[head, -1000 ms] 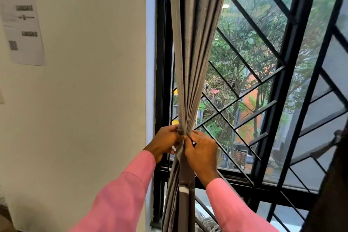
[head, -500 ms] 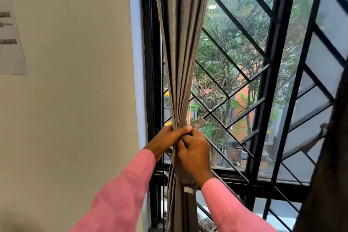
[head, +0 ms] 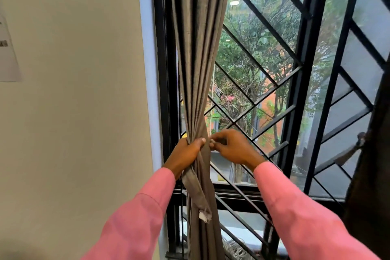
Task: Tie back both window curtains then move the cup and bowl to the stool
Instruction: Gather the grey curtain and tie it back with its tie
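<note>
A grey curtain [head: 196,53] hangs gathered into a narrow bundle at the left side of the window. My left hand [head: 185,152] is wrapped around the bundle at its waist, thumb across the front. Just right of the bundle, my right hand [head: 232,150] pinches the end of a grey tie-back strip at the curtain's right edge. A loose end of the strip [head: 200,198] with a white tag hangs down in front of the curtain below my hands. The second curtain [head: 371,154] shows as a dark mass at the right edge. No cup, bowl or stool is in view.
A black window frame with diagonal metal bars [head: 299,82] fills the middle and right, trees and a brick building behind it. A cream wall [head: 73,101] lies to the left with a paper sheet [head: 7,57] stuck on it.
My right hand has come off the front of the bundle and moved to its right side, pinching the strip end. The view has shifted, so the curtain sits further left.
</note>
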